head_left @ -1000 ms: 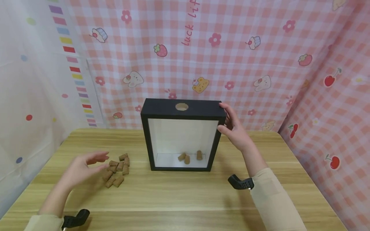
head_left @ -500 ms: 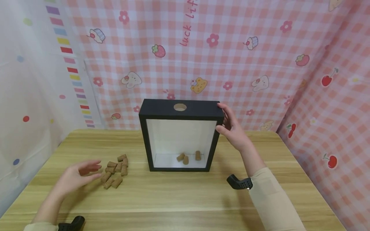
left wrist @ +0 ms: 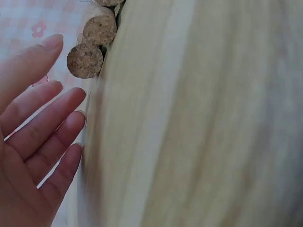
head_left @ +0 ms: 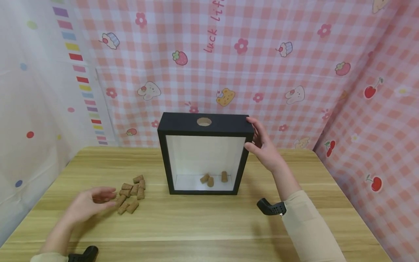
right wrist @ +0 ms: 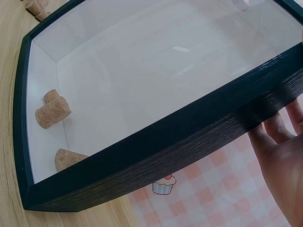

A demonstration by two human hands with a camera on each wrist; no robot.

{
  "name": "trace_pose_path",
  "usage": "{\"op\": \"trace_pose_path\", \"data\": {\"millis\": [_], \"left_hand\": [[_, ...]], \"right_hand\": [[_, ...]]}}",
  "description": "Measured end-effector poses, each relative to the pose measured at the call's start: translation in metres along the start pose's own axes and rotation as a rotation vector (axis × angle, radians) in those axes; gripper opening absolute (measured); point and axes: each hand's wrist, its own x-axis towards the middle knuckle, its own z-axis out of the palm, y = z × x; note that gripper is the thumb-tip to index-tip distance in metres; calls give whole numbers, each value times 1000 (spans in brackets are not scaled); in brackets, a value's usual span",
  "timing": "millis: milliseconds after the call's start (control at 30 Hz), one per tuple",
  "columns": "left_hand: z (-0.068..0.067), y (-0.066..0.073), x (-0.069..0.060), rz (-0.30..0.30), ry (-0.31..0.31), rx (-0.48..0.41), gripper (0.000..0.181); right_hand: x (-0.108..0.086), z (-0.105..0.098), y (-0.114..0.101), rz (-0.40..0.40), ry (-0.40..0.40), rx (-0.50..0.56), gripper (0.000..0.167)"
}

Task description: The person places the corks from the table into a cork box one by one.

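Note:
A black shadow box frame (head_left: 165,160) with a clear front and a round hole (head_left: 204,122) in its top stands upright on the table. Three corks (head_left: 211,181) lie on its white floor inside. My right hand (head_left: 266,151) grips the frame's upper right corner, thumb at the front edge and fingers round the side and back. Left of the frame, several corks (head_left: 132,206) lie in a loose pile. My left hand (head_left: 88,205) hovers at the pile's left side, its fingers relaxed and apart. In the left wrist view nothing is between thumb and fingers (left wrist: 52,125).
The wooden table (head_left: 196,225) carries the frame and the cork pile. Behind it hangs a pink checked cloth (head_left: 203,72); a white dotted cloth (head_left: 39,98) hangs at the left. Black wrist cameras (head_left: 271,207) sit on both wrists.
My left hand has drawn back a little to the left and down, beside the corks. My right hand keeps its grip on the frame. The view has shifted slightly.

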Motion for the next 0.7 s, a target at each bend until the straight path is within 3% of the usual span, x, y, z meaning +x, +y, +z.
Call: {"op": "trace_pose_path", "data": {"millis": [433, 700], "left_hand": [[8, 0, 0, 18, 6, 21, 47], [9, -1, 1, -20, 6, 62, 46]], "right_hand": [[0, 0, 1, -24, -11, 12, 67], [0, 0, 1, -23, -11, 2, 65]]}}
